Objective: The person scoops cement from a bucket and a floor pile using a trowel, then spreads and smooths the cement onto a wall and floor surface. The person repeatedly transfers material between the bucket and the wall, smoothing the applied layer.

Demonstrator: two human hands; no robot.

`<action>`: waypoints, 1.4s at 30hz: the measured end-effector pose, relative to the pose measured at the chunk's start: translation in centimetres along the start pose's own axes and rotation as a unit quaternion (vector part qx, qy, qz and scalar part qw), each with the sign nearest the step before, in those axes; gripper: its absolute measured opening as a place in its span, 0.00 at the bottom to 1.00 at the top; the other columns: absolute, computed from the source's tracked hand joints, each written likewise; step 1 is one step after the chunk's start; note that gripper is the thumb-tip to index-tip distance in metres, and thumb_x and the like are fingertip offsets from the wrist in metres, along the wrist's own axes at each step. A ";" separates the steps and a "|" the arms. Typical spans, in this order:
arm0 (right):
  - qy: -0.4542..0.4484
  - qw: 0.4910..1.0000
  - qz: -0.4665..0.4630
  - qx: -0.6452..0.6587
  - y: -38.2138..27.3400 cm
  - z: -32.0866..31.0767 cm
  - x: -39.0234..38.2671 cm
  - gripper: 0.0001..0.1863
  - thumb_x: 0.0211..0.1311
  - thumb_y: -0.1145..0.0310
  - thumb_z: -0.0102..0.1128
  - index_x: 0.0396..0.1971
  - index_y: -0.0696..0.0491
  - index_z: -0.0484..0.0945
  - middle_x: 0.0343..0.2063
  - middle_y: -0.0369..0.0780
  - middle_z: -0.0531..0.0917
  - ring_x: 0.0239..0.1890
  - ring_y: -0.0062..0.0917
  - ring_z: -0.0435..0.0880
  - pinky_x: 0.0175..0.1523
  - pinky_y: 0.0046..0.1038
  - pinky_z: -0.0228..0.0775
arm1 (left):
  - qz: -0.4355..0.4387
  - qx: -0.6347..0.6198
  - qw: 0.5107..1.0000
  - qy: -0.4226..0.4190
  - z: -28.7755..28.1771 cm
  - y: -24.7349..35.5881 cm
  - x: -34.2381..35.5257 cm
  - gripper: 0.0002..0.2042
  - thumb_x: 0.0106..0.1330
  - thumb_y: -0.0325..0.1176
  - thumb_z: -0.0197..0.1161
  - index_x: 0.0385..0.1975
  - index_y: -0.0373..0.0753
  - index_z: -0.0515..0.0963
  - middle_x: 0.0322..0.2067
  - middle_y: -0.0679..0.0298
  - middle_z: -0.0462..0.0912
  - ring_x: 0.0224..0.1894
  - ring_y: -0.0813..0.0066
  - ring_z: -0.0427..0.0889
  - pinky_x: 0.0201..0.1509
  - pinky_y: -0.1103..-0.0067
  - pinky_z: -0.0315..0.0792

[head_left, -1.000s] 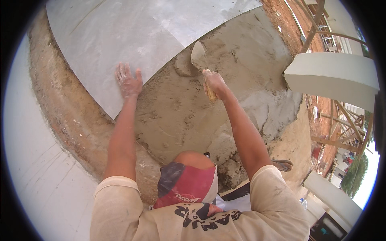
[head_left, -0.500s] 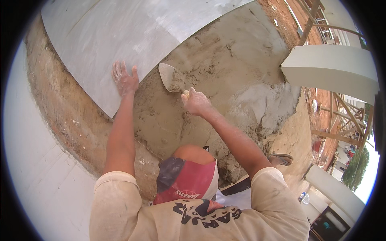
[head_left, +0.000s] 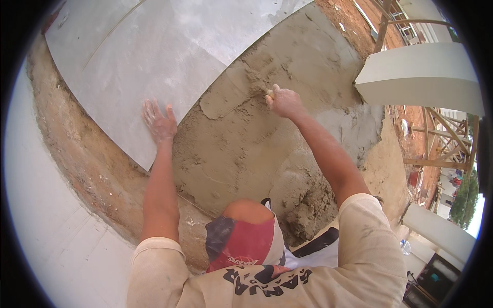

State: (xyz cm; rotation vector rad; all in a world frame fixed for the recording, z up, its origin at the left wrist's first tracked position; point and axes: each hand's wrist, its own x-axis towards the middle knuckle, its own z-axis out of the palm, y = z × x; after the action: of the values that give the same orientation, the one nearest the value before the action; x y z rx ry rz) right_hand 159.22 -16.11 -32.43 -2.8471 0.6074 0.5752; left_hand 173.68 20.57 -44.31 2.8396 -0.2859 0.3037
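Note:
My left hand point(head_left: 159, 122) lies flat with fingers spread on a large grey slab point(head_left: 149, 66), close to its near corner. A bed of wet grey-brown mortar point(head_left: 226, 149) borders the slab on the right. Over that mortar, farther away and to the right, my right hand point(head_left: 285, 101) is closed around the handle of a trowel point(head_left: 268, 94). Its blade can hardly be told apart from the mortar beyond the fist. The mortar shows ridges and smeared patches around it.
A pale wall point(head_left: 56, 220) curves along the left, with a strip of bare earth point(head_left: 87, 149) beside the slab. Lumpy mortar point(head_left: 310, 210) is heaped near my right knee. A white pillar point(head_left: 421, 72) stands at the right, with wooden framing point(head_left: 444, 138) and red soil beyond.
My right hand has moved away and to the right with the trowel, whose blade showed plainly before. The mortar beside the slab looks smoother. My left hand stays flat on the slab.

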 end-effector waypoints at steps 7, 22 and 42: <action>0.017 1.000 0.003 -0.023 2.3 -1.2 2.2 0.22 0.68 0.50 0.50 0.45 0.57 0.72 0.37 0.50 0.84 0.45 0.43 0.83 0.50 0.43 0.75 | -0.021 -0.009 0.999 -0.025 -0.5 -0.1 -0.1 0.30 0.71 0.52 0.49 0.67 0.38 0.62 0.69 0.50 0.57 0.74 0.56 0.50 0.78 0.61 0.44; -0.185 0.905 0.123 0.362 1.2 2.7 -4.6 0.27 0.67 0.47 0.49 0.37 0.62 0.75 0.28 0.46 0.81 0.30 0.34 0.81 0.38 0.38 0.73 | -0.014 0.007 1.000 -0.024 0.1 -0.1 0.1 0.32 0.70 0.53 0.49 0.68 0.40 0.60 0.71 0.51 0.55 0.75 0.56 0.48 0.78 0.62 0.42; -0.132 0.950 0.207 0.192 9.7 3.7 -31.0 0.29 0.64 0.44 0.52 0.53 0.55 0.75 0.44 0.52 0.83 0.51 0.47 0.80 0.56 0.44 0.70 | -0.018 0.019 0.999 -0.019 1.6 -2.2 0.5 0.35 0.70 0.60 0.45 0.68 0.41 0.62 0.70 0.52 0.57 0.73 0.56 0.52 0.76 0.62 0.46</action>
State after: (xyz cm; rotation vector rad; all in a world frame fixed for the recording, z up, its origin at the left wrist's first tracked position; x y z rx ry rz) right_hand 127.74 -12.86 -24.09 -2.2398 1.1330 0.7830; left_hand 174.94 22.09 -46.23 2.8880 -0.2377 0.2512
